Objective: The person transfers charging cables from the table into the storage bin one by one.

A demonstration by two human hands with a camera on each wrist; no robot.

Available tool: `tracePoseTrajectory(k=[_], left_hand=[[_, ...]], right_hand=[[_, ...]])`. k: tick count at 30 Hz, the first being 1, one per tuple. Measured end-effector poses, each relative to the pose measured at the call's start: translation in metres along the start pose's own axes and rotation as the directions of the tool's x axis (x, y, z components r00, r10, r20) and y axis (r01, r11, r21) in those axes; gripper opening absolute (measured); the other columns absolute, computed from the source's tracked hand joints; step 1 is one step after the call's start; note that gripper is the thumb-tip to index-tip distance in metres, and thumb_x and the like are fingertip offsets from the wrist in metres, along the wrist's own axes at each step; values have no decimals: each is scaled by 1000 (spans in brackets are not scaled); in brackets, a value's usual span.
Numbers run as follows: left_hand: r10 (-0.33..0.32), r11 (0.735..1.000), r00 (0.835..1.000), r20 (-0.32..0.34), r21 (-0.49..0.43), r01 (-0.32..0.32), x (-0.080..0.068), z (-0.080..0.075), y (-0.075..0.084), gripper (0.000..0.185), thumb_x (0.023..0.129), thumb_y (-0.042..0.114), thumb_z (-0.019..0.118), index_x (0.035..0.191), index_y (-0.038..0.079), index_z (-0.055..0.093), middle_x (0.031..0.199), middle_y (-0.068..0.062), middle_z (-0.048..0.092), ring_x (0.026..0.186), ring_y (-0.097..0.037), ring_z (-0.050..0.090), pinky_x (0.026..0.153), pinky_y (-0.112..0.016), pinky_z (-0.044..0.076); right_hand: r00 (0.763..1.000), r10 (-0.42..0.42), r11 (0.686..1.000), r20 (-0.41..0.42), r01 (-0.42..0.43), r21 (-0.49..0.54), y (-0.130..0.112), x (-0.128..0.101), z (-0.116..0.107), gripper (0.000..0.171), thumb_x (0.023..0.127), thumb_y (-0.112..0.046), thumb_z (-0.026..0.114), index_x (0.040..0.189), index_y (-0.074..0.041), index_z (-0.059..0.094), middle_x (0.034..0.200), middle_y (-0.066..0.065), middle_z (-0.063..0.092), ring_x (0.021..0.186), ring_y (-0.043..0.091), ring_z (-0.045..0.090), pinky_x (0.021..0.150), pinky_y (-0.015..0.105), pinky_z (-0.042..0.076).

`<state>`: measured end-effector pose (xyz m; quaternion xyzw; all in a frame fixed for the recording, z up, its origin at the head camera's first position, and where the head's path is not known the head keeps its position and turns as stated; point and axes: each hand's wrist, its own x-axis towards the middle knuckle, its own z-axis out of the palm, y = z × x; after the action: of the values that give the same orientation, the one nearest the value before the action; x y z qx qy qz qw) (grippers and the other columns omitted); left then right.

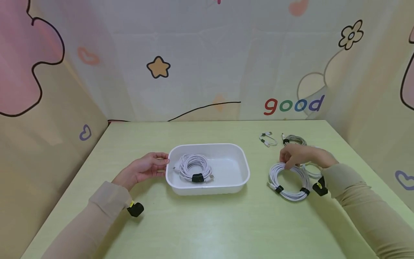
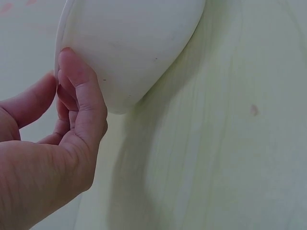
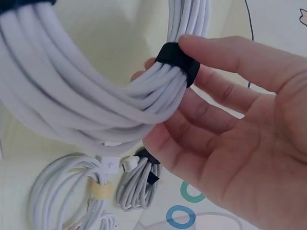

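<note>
Fingers of the right hand (image 1: 302, 155), right of centre in the head view, curl round the upper edge of a large white cable coil (image 1: 289, 181) that lies on the pale green table (image 1: 207, 230). The right wrist view shows the thumb and fingers (image 3: 225, 103) closing on the bundle (image 3: 91, 96) at one of its black straps (image 3: 178, 60). Just behind it, toward the upper right, sit two smaller coils (image 1: 292, 139) and a short loose cable (image 1: 267, 139).

At the centre of the frame stands a white tray (image 1: 240, 163) with another strapped coil (image 1: 195, 167) lying in its left half. The left hand (image 1: 143, 168) touches the tray's left end, its thumb (image 2: 84, 91) against the outer wall (image 2: 134, 43) and the fingers loosely bent beside it, gripping nothing.
</note>
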<state>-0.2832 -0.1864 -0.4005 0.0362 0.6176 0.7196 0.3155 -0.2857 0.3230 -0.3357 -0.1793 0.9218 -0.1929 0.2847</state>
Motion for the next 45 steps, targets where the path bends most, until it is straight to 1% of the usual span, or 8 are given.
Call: tracePoseTrajectory(k=[7,9,16,20,27,36,39,45], left_hand=[[2,1000,1000,6,-7,-2,-1,-1,0,17,98,4,50,114,3,46,92,-1,66,83,-12,65,74,-26,58],[1,1000,1000,5,-9,-1,-1,-1,0,17,99,4,50,115,3,46,91,-1,65,82,-12,65,73,-26,58],[-6,1000,1000,-1,0,6,0,-1,0,19,99,5,50,117,3,45,93,-1,65,83,-12,64,74,-26,58],[-2,1000,1000,3,-4,2,0,0,0,17,98,4,50,115,3,46,92,-1,65,83,-12,65,74,-26,58],[8,1000,1000,18,-13,-7,1,0,-1,14,99,4,50,112,3,47,91,0,65,83,-11,65,74,-27,58],[11,1000,1000,20,-12,-11,1,-1,-1,14,99,4,50,112,3,47,91,-1,65,83,-12,65,74,-27,58],[10,1000,1000,20,-11,-10,1,-1,-1,13,99,4,49,112,3,47,91,-1,65,83,-12,65,74,-27,58],[8,1000,1000,24,-18,-8,0,-1,-1,15,99,3,49,113,2,46,91,-1,65,83,-12,65,74,-28,58]], right_hand=[[999,-21,1000,40,21,11,2,0,-7,17,86,-9,68,102,-5,67,88,2,60,77,14,50,63,27,48],[998,-28,999,53,27,23,2,-1,-9,16,88,-9,67,102,-5,68,87,2,60,77,14,51,64,27,48],[996,-17,989,88,3,151,6,-3,-11,22,91,-8,63,110,3,63,89,9,70,73,13,61,65,25,52],[996,-20,973,83,1,229,12,-2,-11,23,91,-7,62,111,5,62,91,10,70,73,14,63,66,25,53],[996,-25,922,88,-11,387,20,-1,-10,27,91,-3,62,114,11,59,96,17,72,77,17,68,71,28,58],[991,-97,893,94,44,449,22,2,-17,34,94,-7,60,121,12,55,103,17,70,82,16,68,80,31,59],[991,-101,885,89,48,464,19,2,-20,36,93,-8,61,121,13,55,103,15,71,82,16,68,81,31,59],[994,-82,888,76,38,459,9,2,-28,37,93,-8,62,123,13,54,102,12,72,83,17,69,82,31,58]])
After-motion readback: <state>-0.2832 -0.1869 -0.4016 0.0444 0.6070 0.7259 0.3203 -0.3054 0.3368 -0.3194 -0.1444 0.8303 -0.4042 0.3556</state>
